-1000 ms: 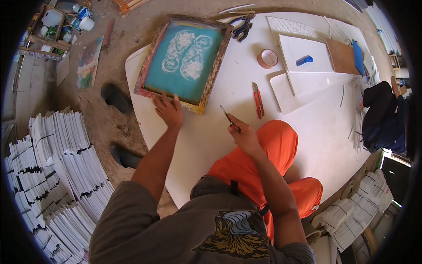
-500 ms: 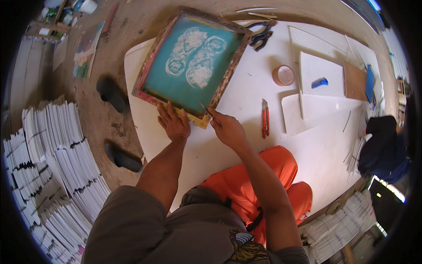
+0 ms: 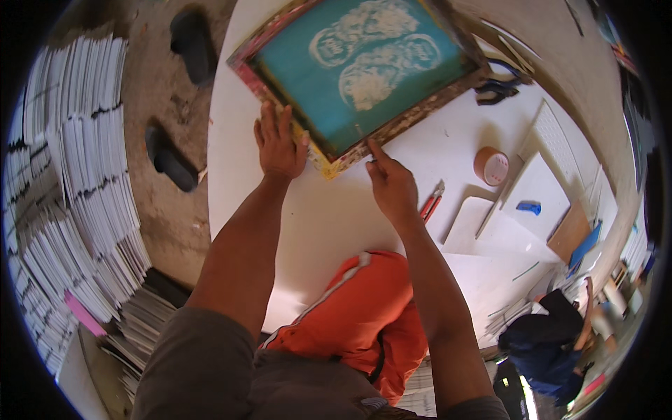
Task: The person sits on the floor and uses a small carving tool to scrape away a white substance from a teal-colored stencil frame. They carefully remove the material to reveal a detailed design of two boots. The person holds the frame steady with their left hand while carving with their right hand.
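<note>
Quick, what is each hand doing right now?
Left hand: open, flat on the screen-printing frame.
Right hand: closed, pinching a thin tool.

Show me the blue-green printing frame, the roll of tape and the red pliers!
printing frame [image 3: 364, 70], head view, on its teal mesh.
roll of tape [image 3: 491, 166], head view, on its top face.
red pliers [image 3: 431, 203], head view, on the handles.

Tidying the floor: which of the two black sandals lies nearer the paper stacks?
The lower black sandal, just beside the paper stacks; the other sandal lies farther up.
</note>
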Demonstrator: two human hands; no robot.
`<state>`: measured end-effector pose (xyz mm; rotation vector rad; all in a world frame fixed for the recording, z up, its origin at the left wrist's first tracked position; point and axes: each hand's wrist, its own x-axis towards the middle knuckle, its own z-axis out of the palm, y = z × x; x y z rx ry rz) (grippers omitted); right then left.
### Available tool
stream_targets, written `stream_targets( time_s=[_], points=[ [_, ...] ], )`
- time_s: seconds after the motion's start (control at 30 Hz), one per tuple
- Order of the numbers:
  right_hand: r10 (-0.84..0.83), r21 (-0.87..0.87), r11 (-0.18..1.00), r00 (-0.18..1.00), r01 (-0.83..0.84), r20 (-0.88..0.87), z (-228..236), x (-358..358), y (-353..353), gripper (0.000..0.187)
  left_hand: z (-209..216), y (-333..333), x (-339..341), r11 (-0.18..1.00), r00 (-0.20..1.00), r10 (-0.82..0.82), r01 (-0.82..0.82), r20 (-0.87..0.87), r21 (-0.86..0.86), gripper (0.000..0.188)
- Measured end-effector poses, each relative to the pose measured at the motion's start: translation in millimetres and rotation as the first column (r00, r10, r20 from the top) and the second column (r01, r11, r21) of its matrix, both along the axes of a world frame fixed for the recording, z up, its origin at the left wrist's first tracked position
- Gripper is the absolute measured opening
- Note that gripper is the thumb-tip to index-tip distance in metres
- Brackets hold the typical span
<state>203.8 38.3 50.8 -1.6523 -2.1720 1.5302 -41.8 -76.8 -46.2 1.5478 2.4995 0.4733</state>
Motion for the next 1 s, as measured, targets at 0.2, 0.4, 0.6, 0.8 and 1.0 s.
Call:
stream_targets(
  time_s=[0.2, 0.4, 0.6, 0.8, 1.0],
  points=[
    [-0.012, 0.121, 0.993, 1.0, 0.015, -0.026, -25, -11, 0, 0.052, 2, -4, -3, 0.999, 0.999, 0.022, -0.023, 0.046, 0.025, 0.08],
    [0.026, 0.251, 0.966, 0.99, -0.06, 0.139, -33, -13, -4, 0.052, -1, 1, 4, 0.999, 0.999, -0.008, 0.01, 0.034, -0.051, 0.079],
    [0.063, 0.267, 0.955, 0.966, -0.131, 0.251, -18, -22, -1, 0.053, -4, -4, 7, 0.995, 0.994, 0.001, 0.01, 0.106, -0.103, 0.079],
    [0.08, 0.266, 0.952, 0.963, -0.151, 0.257, -17, -21, -4, 0.056, -10, -9, 8, 0.997, 0.993, -0.01, 0.02, 0.12, -0.079, 0.079],
    [0.051, 0.255, 0.96, 0.968, -0.116, 0.247, -17, -18, -27, 0.062, -15, -18, 5, 0.998, 0.996, -0.045, 0.049, 0.079, -0.05, 0.084]
  ],
)
